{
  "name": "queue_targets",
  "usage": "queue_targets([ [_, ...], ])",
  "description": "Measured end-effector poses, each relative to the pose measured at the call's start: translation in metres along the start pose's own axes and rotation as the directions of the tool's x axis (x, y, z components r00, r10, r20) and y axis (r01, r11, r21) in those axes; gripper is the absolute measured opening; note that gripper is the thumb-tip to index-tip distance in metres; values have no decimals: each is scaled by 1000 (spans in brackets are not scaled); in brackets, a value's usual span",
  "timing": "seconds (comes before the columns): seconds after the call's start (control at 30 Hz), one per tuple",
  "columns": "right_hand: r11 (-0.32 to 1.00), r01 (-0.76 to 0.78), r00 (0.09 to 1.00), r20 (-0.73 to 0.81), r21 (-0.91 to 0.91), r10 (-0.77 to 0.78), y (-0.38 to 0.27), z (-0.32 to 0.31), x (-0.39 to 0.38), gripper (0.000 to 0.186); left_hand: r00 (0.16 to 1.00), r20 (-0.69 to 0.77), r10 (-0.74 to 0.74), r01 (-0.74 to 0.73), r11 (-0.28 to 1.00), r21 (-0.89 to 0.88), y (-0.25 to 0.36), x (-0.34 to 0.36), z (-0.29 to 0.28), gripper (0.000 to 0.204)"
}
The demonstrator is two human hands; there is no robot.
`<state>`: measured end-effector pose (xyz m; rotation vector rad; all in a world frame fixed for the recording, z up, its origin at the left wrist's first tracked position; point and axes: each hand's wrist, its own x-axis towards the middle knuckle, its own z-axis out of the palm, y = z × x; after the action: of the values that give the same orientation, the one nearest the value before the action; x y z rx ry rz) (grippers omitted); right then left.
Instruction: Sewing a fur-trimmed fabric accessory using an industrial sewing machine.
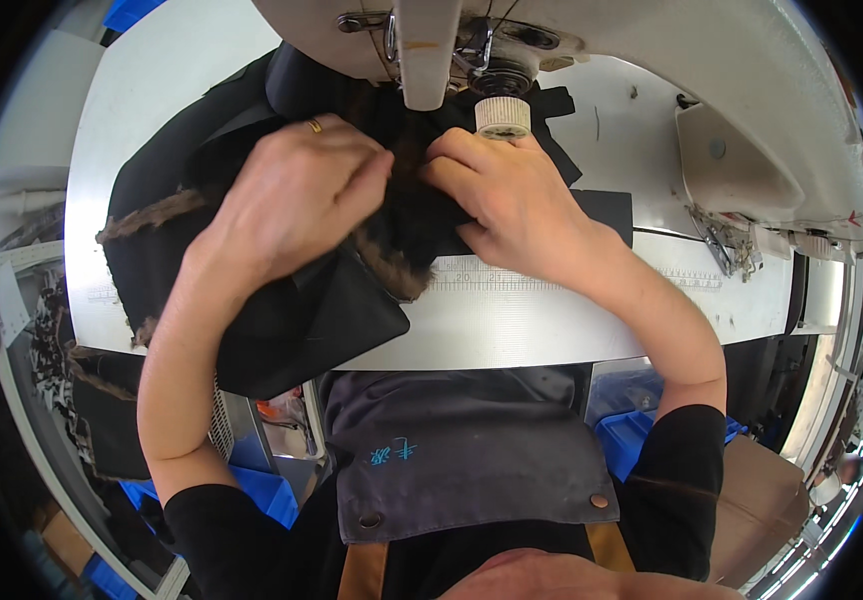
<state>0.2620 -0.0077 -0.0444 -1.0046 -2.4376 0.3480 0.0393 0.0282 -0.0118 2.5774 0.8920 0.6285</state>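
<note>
Two hands, left hand (297, 195), right hand (507, 195), one black garment (292, 320)

1. Sewing workshop: industrial sewing machine (592, 60) w/ white worktable (512, 320), ruler strip (552, 280) along its edge.
2. Blue bins (632, 440) under table, fabric stacks (62, 370) at left.

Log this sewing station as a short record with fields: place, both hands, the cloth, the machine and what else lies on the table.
place: white sewing table seen from above
left hand: left hand, a ring on one finger, pressing down on the black cloth
right hand: right hand pinching the same cloth below the needle area
cloth: black, with brown furry trim, hanging over the table's front edge
machine: sewing machine, cream, its head above both hands
also there: ruler strip fixed on the table; blue bins below the table
</note>
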Motion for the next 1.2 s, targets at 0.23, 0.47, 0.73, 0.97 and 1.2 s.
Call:
queue_targets([
  [0.23,988,82,986,-130,-134,-100,3,11,-12,25,962,64,264,-272,922,274,1,5,3,21],
  [0.47,985,104,979,-159,-139,-126,8,9,-14,30,990,97,106,-135,913,385,-7,-3,7,27],
  [0.73,953,-30,999,4,-302,32,5,7,0,64,991,73,112,-131,924,360,-9,0,9,25],
  [0.97,951,-9,999,38,-310,22,12,2,-2,60,992,25,124,-126,934,335,-12,1,10,24],
  [1.2,949,-14,1000,-15,-315,10,13,7,-3,57,995,-1,105,-99,945,310,-14,3,9,24],
])
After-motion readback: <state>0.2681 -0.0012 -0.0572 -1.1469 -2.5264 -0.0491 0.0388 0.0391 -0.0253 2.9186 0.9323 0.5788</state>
